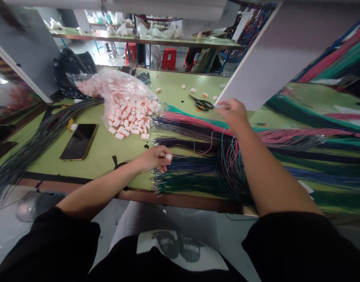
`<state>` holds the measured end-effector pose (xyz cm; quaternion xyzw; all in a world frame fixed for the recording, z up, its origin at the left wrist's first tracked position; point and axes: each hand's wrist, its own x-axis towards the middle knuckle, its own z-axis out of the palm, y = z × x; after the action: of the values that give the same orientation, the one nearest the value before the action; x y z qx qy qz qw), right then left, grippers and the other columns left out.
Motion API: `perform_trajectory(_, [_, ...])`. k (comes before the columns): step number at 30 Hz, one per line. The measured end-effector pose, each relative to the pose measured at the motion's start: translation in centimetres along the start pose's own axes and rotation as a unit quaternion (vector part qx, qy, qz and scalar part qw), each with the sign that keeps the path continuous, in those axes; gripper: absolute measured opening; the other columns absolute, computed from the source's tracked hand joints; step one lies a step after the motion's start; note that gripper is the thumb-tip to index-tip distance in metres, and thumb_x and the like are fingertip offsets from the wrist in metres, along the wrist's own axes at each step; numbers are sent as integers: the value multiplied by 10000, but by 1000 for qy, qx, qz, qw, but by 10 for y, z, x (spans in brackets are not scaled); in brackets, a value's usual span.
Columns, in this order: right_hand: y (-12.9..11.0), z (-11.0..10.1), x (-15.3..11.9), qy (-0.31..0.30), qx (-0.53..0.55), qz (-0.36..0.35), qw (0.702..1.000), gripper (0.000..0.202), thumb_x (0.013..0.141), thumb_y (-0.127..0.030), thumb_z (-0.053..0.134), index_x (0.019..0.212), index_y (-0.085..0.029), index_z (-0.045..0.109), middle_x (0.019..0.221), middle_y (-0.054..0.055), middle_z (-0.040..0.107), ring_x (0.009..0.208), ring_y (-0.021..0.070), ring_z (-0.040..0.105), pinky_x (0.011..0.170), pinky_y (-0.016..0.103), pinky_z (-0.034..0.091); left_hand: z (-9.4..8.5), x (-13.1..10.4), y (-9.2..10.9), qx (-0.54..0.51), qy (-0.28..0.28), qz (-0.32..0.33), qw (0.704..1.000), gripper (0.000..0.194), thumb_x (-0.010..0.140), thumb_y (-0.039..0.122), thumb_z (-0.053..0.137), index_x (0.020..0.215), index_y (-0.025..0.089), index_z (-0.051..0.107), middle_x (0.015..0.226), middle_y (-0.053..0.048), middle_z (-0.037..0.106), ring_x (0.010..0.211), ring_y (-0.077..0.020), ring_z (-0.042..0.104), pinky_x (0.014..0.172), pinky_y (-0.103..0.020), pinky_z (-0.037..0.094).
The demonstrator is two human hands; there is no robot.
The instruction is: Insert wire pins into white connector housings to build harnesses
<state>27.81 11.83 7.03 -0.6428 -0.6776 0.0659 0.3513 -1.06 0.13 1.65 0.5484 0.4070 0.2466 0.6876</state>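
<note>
Between the fingertips of my left hand [157, 158] is a small white-and-pink plastic connector housing [168, 157], with a thin pink wire [191, 157] running from it to the right. My right hand [232, 112] is raised over the pink wires [194, 120] and teal wires [182, 111], close to the scissors; its fingers are smeared by motion, so what they hold cannot be made out. Below my left hand lie blue wires [191, 167] and dark green wires [188, 185], with metal terminals at their left ends.
A clear plastic bag [130, 84] spills many connector housings [130, 117] onto the green table [103, 156]. Black scissors [202, 103] lie near a white partition [256, 55]. A phone [79, 141] and grey wires [50, 131] lie at left. Red stools [169, 58] stand beyond.
</note>
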Motion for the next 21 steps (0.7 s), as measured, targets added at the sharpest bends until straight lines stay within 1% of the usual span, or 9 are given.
perform_trajectory(2, [-29, 7, -20, -81, 31, -36, 996, 331, 723, -298, 581, 1005, -150, 670, 804, 56, 656, 678, 155, 556, 685, 325, 463, 0, 0, 1, -10, 14, -5, 1000, 218, 736, 130, 697, 802, 143, 490, 591, 58, 578, 473, -68, 579, 453, -176, 471])
perform_trajectory(5, [-68, 15, -53, -256, 85, -106, 957, 271, 704, -304, 603, 922, -179, 703, 805, 35, 683, 705, 148, 577, 703, 305, 460, -2, 0, 3, -21, 30, -13, 999, 198, 759, 94, 665, 817, 140, 481, 608, 54, 585, 478, -67, 585, 479, -189, 493])
perform_trajectory(6, [-78, 16, -64, -298, 101, -117, 942, 264, 703, -307, 601, 911, -185, 708, 813, 30, 690, 716, 147, 585, 706, 301, 459, -2, 0, 2, -25, 33, -13, 999, 197, 761, 84, 659, 822, 138, 479, 610, 53, 587, 480, -66, 588, 487, -189, 497])
perform_trajectory(8, [-88, 18, -82, -346, 142, -114, 920, 283, 700, -325, 605, 923, -186, 711, 826, 24, 699, 735, 145, 598, 705, 294, 459, -3, 0, 1, -32, 30, -8, 999, 216, 751, 80, 671, 831, 137, 479, 619, 49, 591, 491, -65, 596, 503, -188, 502])
perform_trajectory(11, [-87, 24, -101, -354, 222, -65, 906, 332, 687, -376, 625, 942, -175, 699, 806, 25, 698, 696, 138, 605, 671, 286, 467, -5, 2, -2, -40, 16, 10, 999, 238, 726, 81, 694, 821, 136, 483, 623, 45, 594, 509, -63, 602, 521, -183, 506])
perform_trajectory(13, [-80, 28, -107, -340, 243, -39, 908, 296, 680, -379, 632, 886, -176, 694, 765, 21, 694, 652, 137, 605, 648, 286, 471, -6, 3, -3, -42, 11, 19, 999, 240, 718, 67, 688, 817, 138, 482, 615, 49, 588, 518, -62, 603, 530, -181, 508])
perform_trajectory(15, [-74, 31, -110, -308, 207, -41, 928, 209, 680, -342, 630, 800, -184, 696, 729, 16, 692, 642, 145, 608, 642, 285, 463, -6, 3, -3, -41, 11, 25, 999, 239, 714, 50, 674, 818, 142, 480, 620, 53, 583, 529, -63, 606, 545, -186, 514])
perform_trajectory(18, [-71, 32, -111, -241, 117, -75, 961, 134, 699, -287, 615, 736, -201, 710, 734, 19, 704, 675, 159, 617, 649, 283, 443, -6, 3, -1, -38, 14, 30, 999, 224, 717, 25, 643, 805, 149, 478, 627, 55, 572, 547, -66, 606, 560, -197, 518])
perform_trajectory(21, [-75, 29, -113, -212, 85, -117, 967, 164, 745, -262, 571, 771, -215, 726, 785, 22, 715, 685, 156, 613, 648, 276, 432, -6, 1, 2, -35, 14, 31, 999, 197, 736, 27, 613, 798, 152, 475, 633, 56, 567, 571, -58, 604, 572, -182, 514])
